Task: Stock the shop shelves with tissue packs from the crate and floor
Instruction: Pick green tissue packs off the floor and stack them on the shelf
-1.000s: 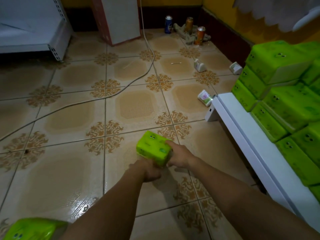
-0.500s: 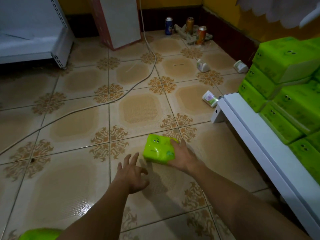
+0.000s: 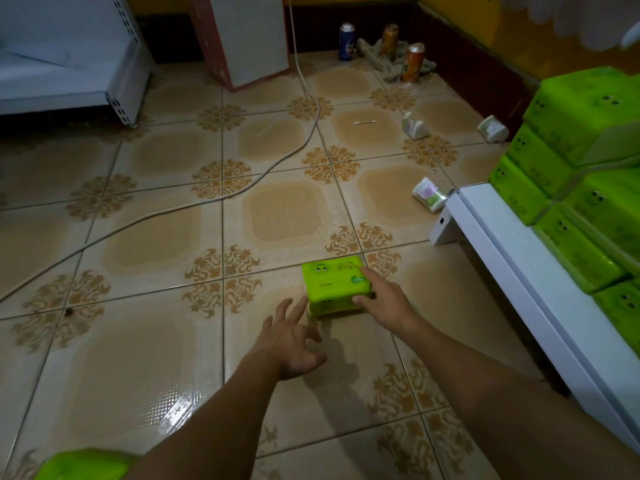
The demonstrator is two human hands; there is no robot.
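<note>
Tissue pack, lifted in both hands a second ago, now lies on the floor near the shelf edge, right hand clasping it, left hand released, fingers spread, so shelving remains pending.

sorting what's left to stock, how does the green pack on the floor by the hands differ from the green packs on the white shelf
The floor pack lies alone and flat on the tiles; the shelf packs are stacked in leaning layers on the white shelf. The right hand grips the floor pack, with the left hand open beside it; nothing touches the shelf packs. Both share bright green wrapping with small cartoon eyes.
</note>
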